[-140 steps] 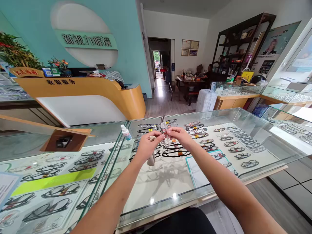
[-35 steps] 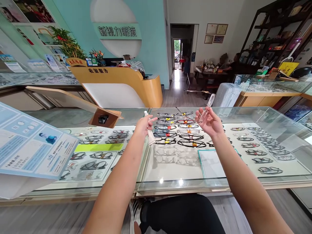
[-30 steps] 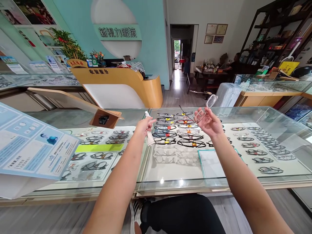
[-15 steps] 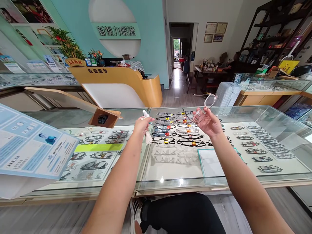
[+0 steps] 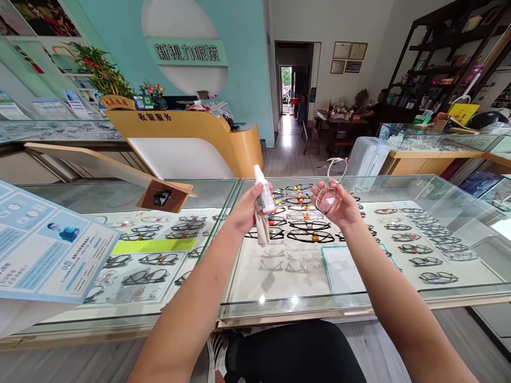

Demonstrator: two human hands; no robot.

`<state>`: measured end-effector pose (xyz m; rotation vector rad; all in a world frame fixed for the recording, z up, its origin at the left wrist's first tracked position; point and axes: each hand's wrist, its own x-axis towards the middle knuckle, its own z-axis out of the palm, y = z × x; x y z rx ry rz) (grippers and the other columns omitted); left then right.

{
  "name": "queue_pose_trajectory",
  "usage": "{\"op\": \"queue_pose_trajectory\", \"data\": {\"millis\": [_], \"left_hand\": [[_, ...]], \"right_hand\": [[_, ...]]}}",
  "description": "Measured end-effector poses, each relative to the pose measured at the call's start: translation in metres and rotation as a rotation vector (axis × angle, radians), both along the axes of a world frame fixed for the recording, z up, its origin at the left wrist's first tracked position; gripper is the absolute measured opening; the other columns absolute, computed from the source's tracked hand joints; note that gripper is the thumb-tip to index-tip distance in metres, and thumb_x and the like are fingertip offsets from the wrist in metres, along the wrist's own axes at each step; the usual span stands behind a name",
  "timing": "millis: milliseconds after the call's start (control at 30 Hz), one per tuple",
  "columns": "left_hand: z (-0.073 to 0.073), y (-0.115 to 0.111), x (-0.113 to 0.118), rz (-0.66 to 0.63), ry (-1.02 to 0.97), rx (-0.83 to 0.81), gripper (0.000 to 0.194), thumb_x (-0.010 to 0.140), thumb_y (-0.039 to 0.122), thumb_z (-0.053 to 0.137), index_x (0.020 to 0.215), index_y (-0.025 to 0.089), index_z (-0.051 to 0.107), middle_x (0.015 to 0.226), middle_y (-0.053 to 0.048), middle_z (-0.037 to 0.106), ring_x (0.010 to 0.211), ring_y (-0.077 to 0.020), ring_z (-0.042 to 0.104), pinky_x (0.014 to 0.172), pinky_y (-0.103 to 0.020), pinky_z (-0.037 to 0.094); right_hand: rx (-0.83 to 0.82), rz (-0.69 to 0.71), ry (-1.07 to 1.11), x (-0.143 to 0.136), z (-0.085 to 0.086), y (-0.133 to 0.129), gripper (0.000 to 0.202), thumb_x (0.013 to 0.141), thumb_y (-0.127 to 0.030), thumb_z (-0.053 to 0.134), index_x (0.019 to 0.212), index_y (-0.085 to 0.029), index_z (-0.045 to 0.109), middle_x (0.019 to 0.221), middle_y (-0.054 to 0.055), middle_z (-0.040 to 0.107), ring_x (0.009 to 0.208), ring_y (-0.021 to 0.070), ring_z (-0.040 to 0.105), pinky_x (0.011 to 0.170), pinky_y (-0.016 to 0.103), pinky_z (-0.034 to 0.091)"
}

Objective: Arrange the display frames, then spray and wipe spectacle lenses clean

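Note:
My left hand (image 5: 246,209) is wrapped round a small white spray bottle (image 5: 265,192), which stands nearly upright with its nozzle at the top. A greyish cloth (image 5: 262,227) hangs below the bottle from the same hand. To the right, my right hand (image 5: 344,208) grips a pair of thin-rimmed glasses (image 5: 337,169) by the frame, with one lens raised and the other in front of the palm. Both hands are above the glass display case (image 5: 279,306), where rows of dark-framed glasses (image 5: 310,235) lie.
A blue and white printed box (image 5: 51,244) and a wooden stand (image 5: 167,196) are at the left. A teal-edged white sheet (image 5: 345,271) lies near the case's front. Beyond are a yellow counter (image 5: 243,149), a wrapped suitcase (image 5: 368,159) and a seated person (image 5: 377,109).
My left hand has moved right, towards the glasses, and the bottle has turned so its label shows. The glasses in my right hand are tilted slightly differently. The view has shifted a little.

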<state>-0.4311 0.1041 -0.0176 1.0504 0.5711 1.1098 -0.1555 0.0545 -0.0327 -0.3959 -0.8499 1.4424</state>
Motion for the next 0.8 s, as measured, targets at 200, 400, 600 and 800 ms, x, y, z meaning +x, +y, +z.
{"op": "queue_pose_trajectory", "data": {"millis": [200, 400, 600, 800], "left_hand": [[-0.007, -0.019, 0.017, -0.332, -0.150, -0.150, 0.057, 0.074, 0.053, 0.103, 0.096, 0.021, 0.063, 0.078, 0.004, 0.056, 0.072, -0.0140, 0.066, 0.061, -0.027, 0.067], [-0.006, -0.021, 0.014, -0.394, -0.188, -0.098, 0.036, 0.072, 0.024, 0.093, 0.088, 0.022, 0.061, 0.071, 0.005, 0.053, 0.064, -0.0123, 0.056, 0.054, -0.024, 0.062], [-0.003, -0.018, 0.010, -0.514, -0.133, -0.057, 0.065, 0.076, 0.074, 0.088, 0.066, 0.020, 0.054, 0.056, 0.003, 0.043, 0.051, -0.0117, 0.042, 0.044, -0.024, 0.045], [-0.010, -0.014, 0.014, -0.448, 0.026, 0.029, 0.093, 0.071, 0.115, 0.051, 0.056, 0.023, 0.046, 0.045, 0.003, 0.034, 0.040, -0.0125, 0.036, 0.037, -0.026, 0.036]], "right_hand": [[0.015, 0.024, -0.031, -0.010, -0.002, -0.001, 0.041, 0.072, -0.046, 0.105, 0.085, -0.030, 0.069, 0.106, -0.002, 0.086, 0.113, 0.0223, 0.081, 0.107, 0.040, 0.064], [0.018, 0.033, -0.091, -0.021, -0.003, -0.004, 0.037, 0.077, -0.048, 0.104, 0.087, -0.028, 0.074, 0.099, -0.001, 0.084, 0.108, 0.0197, 0.082, 0.107, 0.037, 0.065], [-0.014, 0.059, -0.194, -0.036, -0.005, -0.006, 0.041, 0.077, -0.049, 0.105, 0.084, -0.024, 0.072, 0.100, 0.004, 0.085, 0.102, 0.0188, 0.081, 0.101, 0.033, 0.065], [-0.029, 0.096, -0.263, -0.044, -0.007, -0.010, 0.045, 0.076, -0.051, 0.105, 0.083, -0.024, 0.070, 0.100, 0.003, 0.086, 0.099, 0.0193, 0.081, 0.099, 0.034, 0.064]]}}
